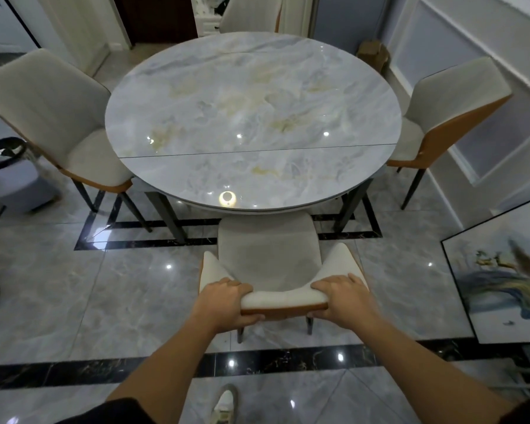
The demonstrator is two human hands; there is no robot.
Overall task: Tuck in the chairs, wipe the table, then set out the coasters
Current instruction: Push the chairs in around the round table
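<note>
The chair point(266, 258) was held by its backrest top, each end clasped in the grip of the left hand point(224, 301) and right hand point(340, 296), both equally near, and its seat pointed straight ahead, just reaching the tabletop point(251, 102) rim.

Grey-and-yellow marbled table point(288, 175), cream chairs point(266, 258) backed orange.

Well out to the left of the left hand point(224, 302), a grey bin point(13, 175) with a black liner stands on the glossy marble floor point(89, 286). Far right of the right hand point(341, 298), a framed painting point(502, 286) stands by the panelled wall point(471, 50). Farther ahead on that side sits a cardboard box point(374, 55). Nearer than both hands, a white shoe point(225, 407).
</note>
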